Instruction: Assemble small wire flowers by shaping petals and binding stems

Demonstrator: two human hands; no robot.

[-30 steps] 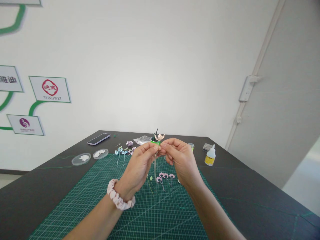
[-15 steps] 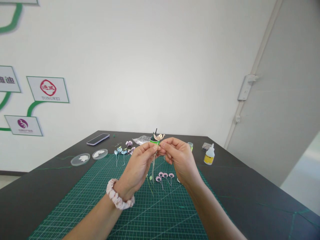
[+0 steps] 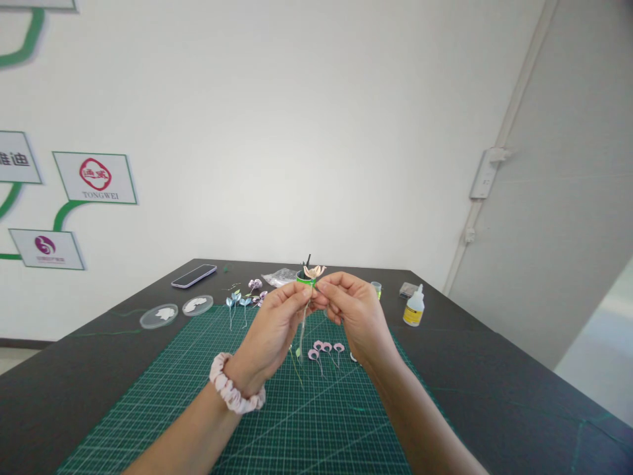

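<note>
The hanging flower stem (image 3: 302, 330) has swung left, nearer the green leaf (image 3: 298, 353)

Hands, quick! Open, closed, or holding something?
Left hand: closed, holding the pale flower from below.
Right hand: closed beside it; what it pinches can't be told.

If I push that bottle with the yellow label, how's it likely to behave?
The bottle stands upright and narrows to a spout, so a push near the top might tip it. It looks rounded, so it could roll once down. Its cloudy, plastic-looking sides probably give when squeezed.
</note>
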